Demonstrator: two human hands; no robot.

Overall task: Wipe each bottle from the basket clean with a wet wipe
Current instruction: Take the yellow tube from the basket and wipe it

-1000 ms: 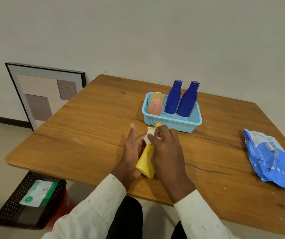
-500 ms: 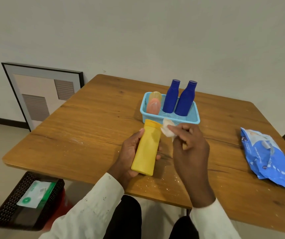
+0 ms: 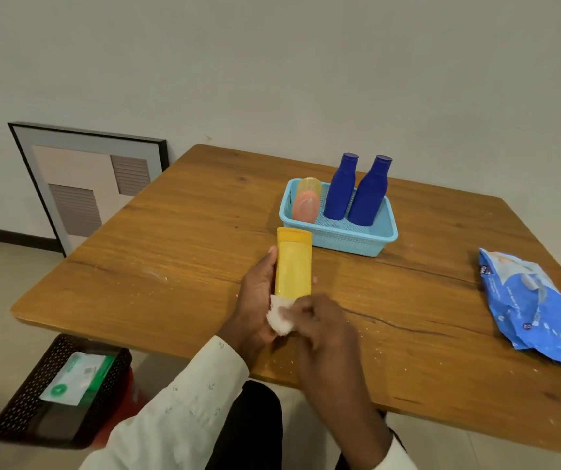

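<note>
Head view.

Table: wood, brown, visible grain, a dark crack running across the near right part; pale specks scattered near the front edge.

Yellow bottle: smooth plastic, flat-sided and oblong, flat cap at the far end. It lies lengthwise over the table's front middle, cap just short of the basket.

Left hand: wrapped round the bottle from the left, thumb up along its left side, a fingertip showing at its right edge.

Wipe: white, soft, crumpled into a wad, pressed to the bottle's near end.

Right hand: blurred; fingers curled, apparently pinching the wipe against the bottle's base.

Basket: light blue plastic, rectangular, mesh walls, smooth rim; stands behind the bottle, mid-table.

Blue bottles: two, dark blue, matte, rounded shoulders narrowing to necks with flat caps; upright and side by side in the basket's right part.

Peach bottle: translucent, rounded oval, in the basket's left part, with a yellowish rounded one close behind it.

Wipes pack: blue and white glossy soft film, creased, flat on the table's right side, well apart from the basket.

Sleeves: pale fabric with a small sparse print.

Crate: black perforated plastic, on the floor left of the table, holding a green-and-white packet.

Frame: black-edged, rectangular, leaning on the wall.
</note>
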